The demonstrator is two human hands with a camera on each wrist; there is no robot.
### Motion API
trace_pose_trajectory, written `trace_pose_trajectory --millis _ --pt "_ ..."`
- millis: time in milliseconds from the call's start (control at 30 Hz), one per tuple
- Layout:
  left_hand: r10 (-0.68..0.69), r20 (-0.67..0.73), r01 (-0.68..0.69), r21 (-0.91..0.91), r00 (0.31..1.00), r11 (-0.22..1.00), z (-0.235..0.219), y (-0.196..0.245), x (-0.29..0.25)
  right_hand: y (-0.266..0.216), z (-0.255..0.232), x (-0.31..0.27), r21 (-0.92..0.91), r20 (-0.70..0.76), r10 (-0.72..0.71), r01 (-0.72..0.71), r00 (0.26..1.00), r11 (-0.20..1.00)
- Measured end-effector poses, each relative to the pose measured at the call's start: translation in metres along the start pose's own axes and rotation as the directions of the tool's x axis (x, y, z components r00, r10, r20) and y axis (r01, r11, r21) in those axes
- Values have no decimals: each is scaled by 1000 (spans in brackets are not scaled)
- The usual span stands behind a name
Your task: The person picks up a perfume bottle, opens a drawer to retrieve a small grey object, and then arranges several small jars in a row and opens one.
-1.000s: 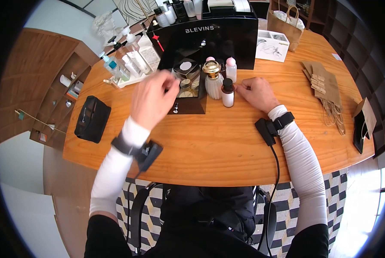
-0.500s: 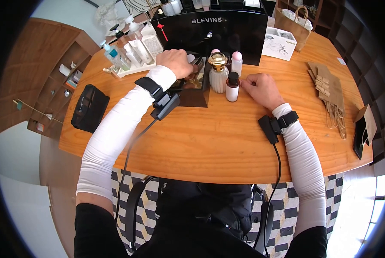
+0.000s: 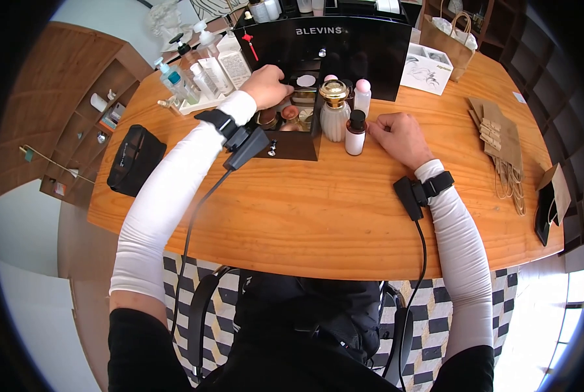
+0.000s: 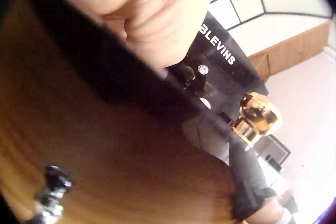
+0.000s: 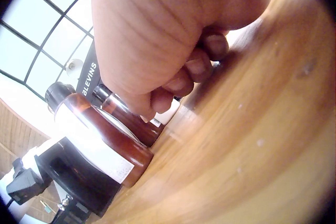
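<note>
My left hand [image 3: 266, 88] reaches over the left edge of an open dark drawer [image 3: 292, 146], its fingertips beside a dark case with a pale oval [image 3: 306, 81]; whether they grip it is unclear. In the left wrist view the palm [image 4: 152, 19] hangs above the drawer's side, fingers mostly hidden. Round shiny items [image 3: 290, 113] lie in the drawer. My right hand [image 3: 403, 139] rests on the table, loosely curled around nothing, right of a brown bottle [image 3: 354, 138]. A gold-capped ribbed bottle [image 3: 334, 121] stands between drawer and brown bottle.
The black BLEVINS cabinet [image 3: 363, 59] stands behind. Pump bottles and tubes fill a white tray [image 3: 204, 104] at the left, with a black pouch [image 3: 136, 160] nearer. To the right are a white box [image 3: 426, 68] and flat paper bags [image 3: 501, 134].
My left hand has moved forward to the drawer, and the case with the pale oval has shifted back and right. My right hand stays beside the brown bottle. The head view has shifted slightly.
</note>
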State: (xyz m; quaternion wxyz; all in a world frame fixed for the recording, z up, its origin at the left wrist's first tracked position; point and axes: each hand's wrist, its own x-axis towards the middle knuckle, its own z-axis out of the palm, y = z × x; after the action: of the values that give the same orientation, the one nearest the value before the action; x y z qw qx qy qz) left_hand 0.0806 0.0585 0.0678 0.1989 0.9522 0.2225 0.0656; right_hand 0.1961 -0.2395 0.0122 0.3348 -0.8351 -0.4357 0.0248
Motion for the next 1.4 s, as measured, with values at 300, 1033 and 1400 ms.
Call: trace_pose_trajectory --millis 300,1033,1400 --pt "154 263 -265 465 952 845 -36 27 -66 4 4 1 16 -12 -9 9 1000 1000" --pt "82 54 -96 374 995 923 -5 1 -25 1 1 0 4 -8 14 -14 1000 1000" --pt "154 184 -173 91 971 981 -11 20 -43 1 0 0 0 -4 -2 2 1000 1000"
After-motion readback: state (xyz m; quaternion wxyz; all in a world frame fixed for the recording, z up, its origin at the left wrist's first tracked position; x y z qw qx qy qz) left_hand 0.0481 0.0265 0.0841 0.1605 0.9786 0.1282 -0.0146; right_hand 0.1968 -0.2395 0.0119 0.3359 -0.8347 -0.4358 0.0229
